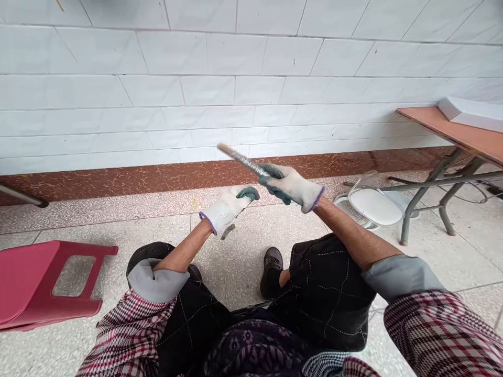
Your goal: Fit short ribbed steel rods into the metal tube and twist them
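Note:
My right hand (283,184), in a white work glove with a dark green coated palm, is closed around a rod (245,161). The rod looks wrapped in silvery wire or tape, has a brownish bare end, and tilts up to the left above the floor. To the left and a little lower, my left hand (239,201) wears a matching glove with its fingers curled shut. Whatever those fingers hold, if anything, is hidden. Just below the left hand shows a small dark grey curved piece (228,231); whether it touches the hand I cannot tell.
A red plastic stool (84,277) stands at the left. On the right are a brown-topped folding table (451,123) with a white box (471,112) on it, and a white low seat (375,205) near its legs. The tiled wall (259,89) rises in front.

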Motion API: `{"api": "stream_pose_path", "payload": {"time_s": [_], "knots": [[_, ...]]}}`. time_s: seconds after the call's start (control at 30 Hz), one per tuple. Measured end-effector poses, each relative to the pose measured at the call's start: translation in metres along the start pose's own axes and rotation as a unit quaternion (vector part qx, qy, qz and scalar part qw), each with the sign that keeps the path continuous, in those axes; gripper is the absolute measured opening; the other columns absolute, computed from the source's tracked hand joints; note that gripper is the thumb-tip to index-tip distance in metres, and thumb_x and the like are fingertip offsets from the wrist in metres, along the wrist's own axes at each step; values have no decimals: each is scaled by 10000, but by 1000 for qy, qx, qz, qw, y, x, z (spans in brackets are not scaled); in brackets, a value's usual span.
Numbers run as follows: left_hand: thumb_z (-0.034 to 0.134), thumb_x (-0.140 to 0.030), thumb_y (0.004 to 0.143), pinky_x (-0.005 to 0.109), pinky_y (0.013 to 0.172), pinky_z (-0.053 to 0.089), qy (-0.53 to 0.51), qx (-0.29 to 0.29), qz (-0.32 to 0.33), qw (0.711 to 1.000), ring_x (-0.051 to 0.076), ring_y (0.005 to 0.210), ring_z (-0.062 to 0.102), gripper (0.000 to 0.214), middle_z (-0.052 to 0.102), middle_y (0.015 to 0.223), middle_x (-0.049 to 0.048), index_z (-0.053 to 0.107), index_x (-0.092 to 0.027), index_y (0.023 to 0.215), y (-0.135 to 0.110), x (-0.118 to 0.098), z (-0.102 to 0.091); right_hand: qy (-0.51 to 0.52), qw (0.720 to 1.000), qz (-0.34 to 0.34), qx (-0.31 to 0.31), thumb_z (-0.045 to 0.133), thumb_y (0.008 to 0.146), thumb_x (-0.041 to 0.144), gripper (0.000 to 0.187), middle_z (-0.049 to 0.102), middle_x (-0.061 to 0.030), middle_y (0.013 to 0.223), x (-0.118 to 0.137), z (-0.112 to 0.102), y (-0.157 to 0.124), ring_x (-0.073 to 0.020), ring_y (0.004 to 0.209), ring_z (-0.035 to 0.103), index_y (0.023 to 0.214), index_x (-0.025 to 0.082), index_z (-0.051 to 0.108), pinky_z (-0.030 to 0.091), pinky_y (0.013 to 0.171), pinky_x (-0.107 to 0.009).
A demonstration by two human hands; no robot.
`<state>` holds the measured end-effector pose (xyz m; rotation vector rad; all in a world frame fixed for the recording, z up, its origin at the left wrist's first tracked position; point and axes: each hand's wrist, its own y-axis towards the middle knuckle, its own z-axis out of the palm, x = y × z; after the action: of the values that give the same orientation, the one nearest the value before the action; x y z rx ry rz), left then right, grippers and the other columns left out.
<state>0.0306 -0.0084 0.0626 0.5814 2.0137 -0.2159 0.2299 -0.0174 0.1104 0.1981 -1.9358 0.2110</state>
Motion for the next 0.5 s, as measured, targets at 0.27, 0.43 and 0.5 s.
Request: {"api": "stream_pose_path", "payload": {"time_s": [0.27,0.43,0.5], "knots": [[583,-180,896,212,372,266,-161,-17,-140,977,66,401,326,228,413,552,-70,754,-154,1044,0,-4,9,-357,927,-97,-61,619,941,319,540,751,-72,1225,-21,4,8,-292,1087,711,1478,273,584,540,947,-445],[569,-134,883,220,353,259,-151,2,-158,976,66,377,354,301,514,567,-51,763,-174,1110,4,-1,5,-363,925,-101,-55,625,943,380,515,757,-88,1159,-13,-1,9,-281,988,724,1436,233,596,544,863,-422],[582,-110,852,225,346,261,-157,13,-134,978,52,390,381,303,655,723,-11,765,-173,1085,4,-1,1,-365,925,-94,-51,632,937,399,480,759,-84,1086,-10,-2,9,-266,918,720,1383,221,622,537,808,-400]]}}
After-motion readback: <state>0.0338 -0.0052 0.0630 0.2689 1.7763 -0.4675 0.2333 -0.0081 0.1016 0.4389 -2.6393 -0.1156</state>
